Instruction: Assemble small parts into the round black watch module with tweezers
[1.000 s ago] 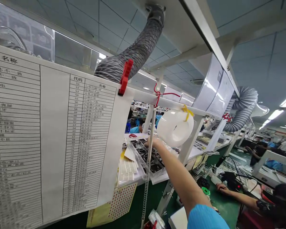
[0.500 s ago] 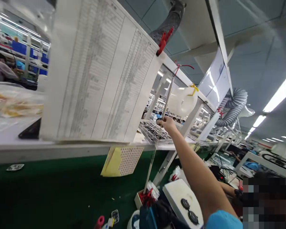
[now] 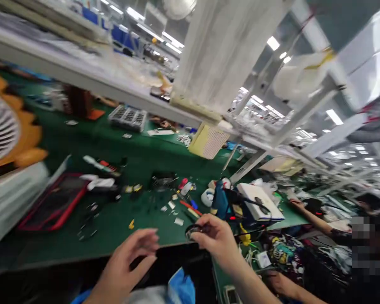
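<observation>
Between the thumb and fingers of my right hand (image 3: 220,242) is a small black ring-shaped part (image 3: 191,230), held just over the bench's front edge. My left hand (image 3: 125,261) is to its left, fingers apart and holding nothing. Beyond the hands lies the green bench top (image 3: 114,219). Small white pieces (image 3: 178,221), a blue-capped item (image 3: 194,204) and a red stick-like tool (image 3: 189,207) lie past the ring. Motion blur hides the ring's finer detail.
A red-edged tablet-like device (image 3: 58,202) and an orange fan (image 3: 15,122) are at left. A white box (image 3: 256,200) carrying black round parts stands at right, beside a teal item (image 3: 221,200). A shelf (image 3: 126,90) crosses above. A co-worker's forearm (image 3: 313,217) is at right.
My right hand has come down from the raised shelf to the bench's front edge, with the black ring-shaped part. My left hand has entered view. The camera has turned downward and left.
</observation>
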Motion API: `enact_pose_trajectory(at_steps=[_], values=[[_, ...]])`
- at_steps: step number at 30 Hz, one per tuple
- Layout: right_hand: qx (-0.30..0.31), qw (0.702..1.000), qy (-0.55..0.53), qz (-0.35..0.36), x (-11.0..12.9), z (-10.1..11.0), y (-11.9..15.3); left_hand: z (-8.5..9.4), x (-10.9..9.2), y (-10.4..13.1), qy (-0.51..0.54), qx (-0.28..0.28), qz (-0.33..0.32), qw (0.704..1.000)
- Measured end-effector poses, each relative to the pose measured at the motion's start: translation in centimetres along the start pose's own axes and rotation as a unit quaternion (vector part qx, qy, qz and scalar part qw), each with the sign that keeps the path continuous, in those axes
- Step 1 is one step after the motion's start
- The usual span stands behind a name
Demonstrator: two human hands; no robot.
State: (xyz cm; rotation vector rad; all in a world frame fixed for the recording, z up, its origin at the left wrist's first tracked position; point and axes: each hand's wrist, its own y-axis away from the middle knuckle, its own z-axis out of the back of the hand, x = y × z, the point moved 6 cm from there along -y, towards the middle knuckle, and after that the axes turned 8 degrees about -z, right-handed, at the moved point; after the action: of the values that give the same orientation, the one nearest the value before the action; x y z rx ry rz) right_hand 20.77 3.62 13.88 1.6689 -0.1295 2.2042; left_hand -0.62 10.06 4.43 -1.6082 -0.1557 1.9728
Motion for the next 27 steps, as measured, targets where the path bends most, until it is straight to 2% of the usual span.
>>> enact_pose_trajectory(at_steps=[1,3,4,6,9,12,15,17,22,25,27], values=[[0.035,0.999,-0.016,-0.021,-2.2,-2.5,0.9,-0.5,-0.1,1.2,0.086,0.042,0.024,0.995],[0.078,0.995,-0.049,-0.044,-5.1,-6.1,2.4,-1.7,-0.1,2.9,0.168,0.116,0.1,0.974],[0.086,0.993,-0.067,-0.045,-5.8,-7.1,2.9,-2.3,-0.2,3.5,0.194,0.144,0.125,0.962],[0.1,0.989,-0.099,-0.042,-6.3,-8.0,3.4,-2.7,-0.5,4.1,0.241,0.14,0.169,0.945],[0.152,0.981,-0.121,-0.013,-5.7,-8.2,3.9,-2.7,-0.6,4.8,0.275,0.074,0.218,0.934],[0.21,0.969,-0.129,0.023,-5.2,-8.1,4.1,-2.6,-0.5,5.5,0.29,0.018,0.24,0.926],[0.217,0.964,-0.146,0.038,-5.6,-7.8,3.8,-2.9,-0.7,5.8,0.308,-0.01,0.252,0.917],[0.205,0.966,-0.158,0.031,-6.4,-7.6,3.6,-3.2,-1.0,5.7,0.294,-0.012,0.257,0.92],[0.185,0.967,-0.177,-0.009,-8.3,-7.2,3.2,-3.0,-1.8,4.9,0.184,-0.014,0.227,0.956],[0.17,0.97,-0.171,-0.027,-8.8,-7.1,3.1,-3.0,-1.4,4.9,0.147,0.001,0.217,0.965],[0.151,0.975,-0.16,-0.033,-9.0,-7.1,3.1,-3.1,-0.8,5.0,0.161,0.019,0.22,0.962]])
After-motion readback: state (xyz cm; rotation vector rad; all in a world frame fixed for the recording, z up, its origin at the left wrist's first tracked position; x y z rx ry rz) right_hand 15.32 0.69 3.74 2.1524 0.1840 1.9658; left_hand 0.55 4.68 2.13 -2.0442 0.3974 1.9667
